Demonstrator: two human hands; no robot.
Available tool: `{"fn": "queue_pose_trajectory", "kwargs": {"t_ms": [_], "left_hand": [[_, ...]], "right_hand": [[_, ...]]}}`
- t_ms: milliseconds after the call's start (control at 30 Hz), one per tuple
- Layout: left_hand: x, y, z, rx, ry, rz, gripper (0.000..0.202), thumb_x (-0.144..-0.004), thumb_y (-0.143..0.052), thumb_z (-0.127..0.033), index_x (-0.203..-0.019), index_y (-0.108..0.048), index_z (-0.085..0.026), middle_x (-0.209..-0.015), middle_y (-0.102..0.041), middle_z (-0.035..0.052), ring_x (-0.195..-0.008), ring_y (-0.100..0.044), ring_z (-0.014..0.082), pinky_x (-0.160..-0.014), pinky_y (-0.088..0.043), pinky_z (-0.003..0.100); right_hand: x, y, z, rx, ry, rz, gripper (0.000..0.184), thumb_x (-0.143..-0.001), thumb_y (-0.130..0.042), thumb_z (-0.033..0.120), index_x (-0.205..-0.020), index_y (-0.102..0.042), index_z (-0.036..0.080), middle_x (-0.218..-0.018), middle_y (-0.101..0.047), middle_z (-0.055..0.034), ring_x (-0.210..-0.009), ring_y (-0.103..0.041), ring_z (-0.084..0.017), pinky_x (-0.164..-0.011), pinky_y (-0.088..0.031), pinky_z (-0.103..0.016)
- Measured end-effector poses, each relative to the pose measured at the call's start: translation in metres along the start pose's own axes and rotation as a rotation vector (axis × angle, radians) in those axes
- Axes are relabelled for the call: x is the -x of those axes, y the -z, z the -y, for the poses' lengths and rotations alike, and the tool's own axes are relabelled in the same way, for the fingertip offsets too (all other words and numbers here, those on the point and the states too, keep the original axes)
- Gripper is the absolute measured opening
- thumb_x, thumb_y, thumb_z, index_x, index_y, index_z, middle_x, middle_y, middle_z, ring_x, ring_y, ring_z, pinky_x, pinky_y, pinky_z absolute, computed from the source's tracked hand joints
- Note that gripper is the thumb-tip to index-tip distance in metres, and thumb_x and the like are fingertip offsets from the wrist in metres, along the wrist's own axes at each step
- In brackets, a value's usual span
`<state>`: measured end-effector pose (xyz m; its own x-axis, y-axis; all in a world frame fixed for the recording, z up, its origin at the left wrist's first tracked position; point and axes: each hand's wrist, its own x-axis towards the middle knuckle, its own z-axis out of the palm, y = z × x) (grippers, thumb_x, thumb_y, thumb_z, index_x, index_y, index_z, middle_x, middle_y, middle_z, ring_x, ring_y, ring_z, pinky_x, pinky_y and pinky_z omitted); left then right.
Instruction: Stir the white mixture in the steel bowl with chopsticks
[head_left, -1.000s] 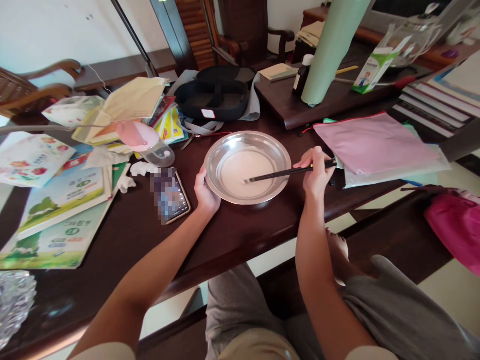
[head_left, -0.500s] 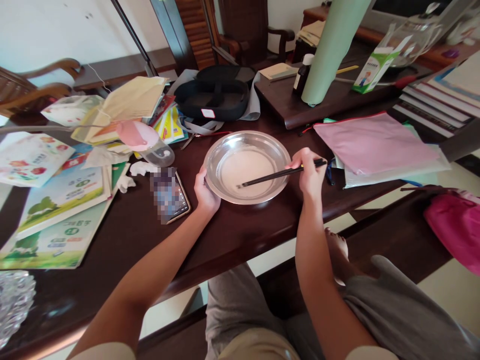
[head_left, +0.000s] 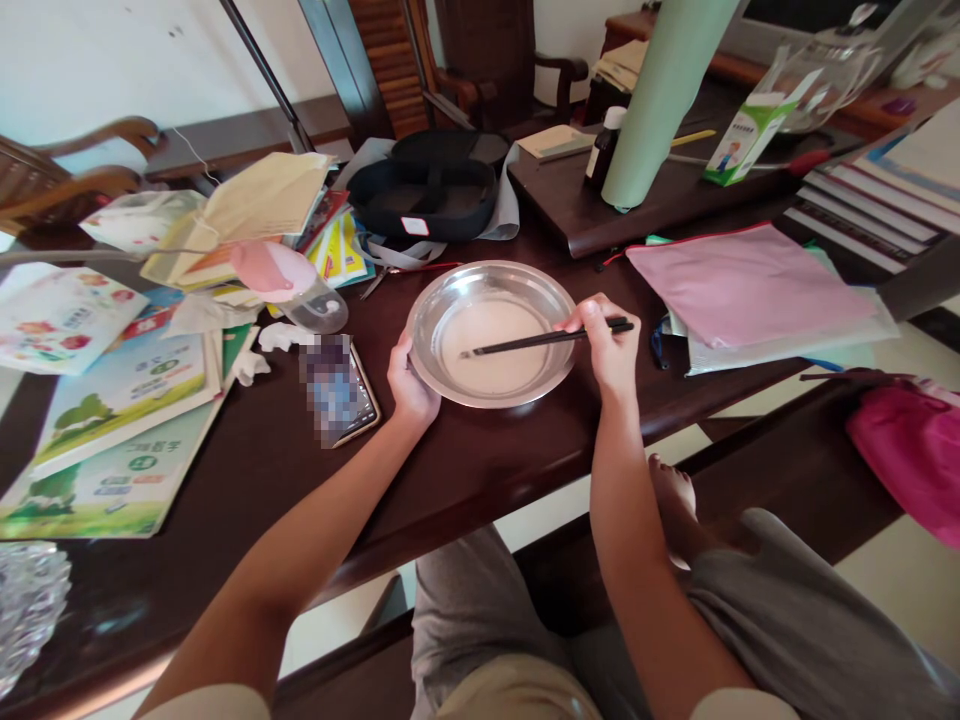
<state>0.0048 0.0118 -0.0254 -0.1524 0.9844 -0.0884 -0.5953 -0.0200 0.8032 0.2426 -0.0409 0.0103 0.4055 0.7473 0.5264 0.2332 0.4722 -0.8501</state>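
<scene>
A round metal basin [head_left: 556, 384] stands on the dark wooden table, with a whitish layer [head_left: 499, 318] across its bottom; whether that is liquid or batter I cannot tell. My left hand [head_left: 412, 382] grips the basin's left rim, the fingers partly hidden behind its wall. In my right hand [head_left: 609, 345], over the basin's right rim, is a pair of black chopsticks [head_left: 536, 341]. They slant down to the left, and their tips touch the whitish stuff left of the middle.
A phone [head_left: 341, 392] lies left of the basin, near a pink-lidded clear container [head_left: 289, 285]. Books [head_left: 127, 420] and papers cover the left side. Behind sits an open black case [head_left: 424, 190]; to the right are a pink zip pouch [head_left: 757, 280] and a green roll [head_left: 664, 110].
My right hand has moved slightly left, and the chopstick tips have shifted left and a little away from me within the basin. My left hand stays on the rim.
</scene>
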Motion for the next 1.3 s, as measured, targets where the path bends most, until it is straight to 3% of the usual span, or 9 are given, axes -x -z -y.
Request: {"fn": "queue_pose_trajectory", "kwargs": {"t_ms": [200,300,433,633,733,867,1067,1167,1300], "left_hand": [[-0.0002,-0.0003,0.001,0.017,-0.005,0.001,0.018,-0.086,-0.066,-0.039,-0.081,-0.074,-0.023,-0.088,-0.078,0.0002,-0.091,-0.073,0.0202,-0.088,-0.054,0.03],[-0.0007,0.0007,0.0021,0.004,-0.008,-0.008,0.018,-0.086,-0.066,-0.04,-0.08,-0.073,-0.024,-0.088,-0.078,0.0003,-0.092,-0.073,0.0206,-0.088,-0.054,0.031],[-0.0008,0.0009,0.0021,-0.019,-0.016,-0.009,0.02,-0.085,-0.066,-0.043,-0.082,-0.072,-0.024,-0.089,-0.078,0.0015,-0.096,-0.073,0.0223,-0.091,-0.054,0.033],[-0.0003,0.0009,0.0016,-0.005,-0.02,0.015,0.019,-0.085,-0.066,-0.042,-0.081,-0.072,-0.024,-0.091,-0.079,0.0018,-0.099,-0.073,0.0235,-0.091,-0.054,0.033],[-0.0007,0.0017,0.0019,0.005,-0.017,0.015,0.018,-0.085,-0.066,-0.04,-0.083,-0.073,-0.024,-0.089,-0.078,0.0011,-0.094,-0.073,0.0216,-0.089,-0.054,0.031],[-0.0003,0.0009,0.0009,0.001,-0.006,0.002,0.018,-0.086,-0.065,-0.039,-0.082,-0.074,-0.023,-0.088,-0.078,0.0009,-0.093,-0.073,0.0208,-0.088,-0.054,0.03],[0.0006,-0.0003,-0.0005,0.013,-0.003,0.013,0.017,-0.085,-0.066,-0.039,-0.08,-0.072,-0.024,-0.09,-0.078,0.001,-0.094,-0.073,0.0214,-0.09,-0.054,0.031],[0.0,0.0013,0.0003,0.013,-0.004,0.017,0.017,-0.086,-0.067,-0.039,-0.081,-0.072,-0.024,-0.087,-0.078,0.0002,-0.091,-0.073,0.0208,-0.089,-0.054,0.031],[-0.001,0.0026,0.0017,0.013,-0.014,0.01,0.017,-0.086,-0.067,-0.04,-0.08,-0.072,-0.024,-0.086,-0.078,0.0,-0.091,-0.074,0.0205,-0.088,-0.055,0.03]], "right_hand": [[-0.0024,0.0039,-0.0048,-0.018,0.045,-0.291,0.059,-0.095,-0.059,0.065,-0.053,-0.056,0.024,-0.05,-0.054,0.003,-0.054,-0.062,-0.016,-0.068,-0.055,-0.036],[-0.0022,0.0026,-0.0031,-0.056,-0.001,-0.205,0.061,-0.094,-0.058,0.067,-0.05,-0.053,0.025,-0.048,-0.053,0.0026,-0.05,-0.06,-0.016,-0.06,-0.053,-0.035],[-0.0011,-0.0007,0.0009,0.029,-0.034,-0.009,0.051,-0.092,-0.064,0.065,-0.061,-0.064,0.024,-0.061,-0.066,0.0015,-0.063,-0.07,-0.018,-0.071,-0.057,-0.037],[-0.0024,0.003,-0.0032,0.001,0.024,-0.298,0.061,-0.097,-0.056,0.065,-0.052,-0.054,0.024,-0.049,-0.054,0.0025,-0.053,-0.062,-0.016,-0.065,-0.053,-0.036],[-0.0015,0.0014,-0.0015,-0.069,-0.002,-0.174,0.061,-0.096,-0.057,0.066,-0.051,-0.055,0.024,-0.048,-0.054,0.0025,-0.049,-0.06,-0.016,-0.058,-0.051,-0.034],[-0.0001,-0.0011,0.0007,0.002,-0.028,0.02,0.049,-0.091,-0.066,0.064,-0.063,-0.066,0.024,-0.063,-0.068,0.0012,-0.065,-0.07,-0.018,-0.073,-0.056,-0.037],[-0.0023,0.0027,-0.0028,-0.02,0.029,-0.295,0.061,-0.096,-0.057,0.066,-0.05,-0.054,0.025,-0.048,-0.054,0.0022,-0.052,-0.062,-0.017,-0.064,-0.053,-0.036],[-0.0014,0.0008,-0.0003,-0.048,-0.026,-0.148,0.062,-0.094,-0.058,0.069,-0.051,-0.055,0.025,-0.048,-0.054,0.0022,-0.05,-0.062,-0.017,-0.059,-0.053,-0.035],[-0.0002,-0.0011,0.0012,0.034,-0.033,0.015,0.049,-0.091,-0.065,0.065,-0.063,-0.066,0.025,-0.063,-0.068,0.001,-0.067,-0.071,-0.019,-0.075,-0.058,-0.038]]}}
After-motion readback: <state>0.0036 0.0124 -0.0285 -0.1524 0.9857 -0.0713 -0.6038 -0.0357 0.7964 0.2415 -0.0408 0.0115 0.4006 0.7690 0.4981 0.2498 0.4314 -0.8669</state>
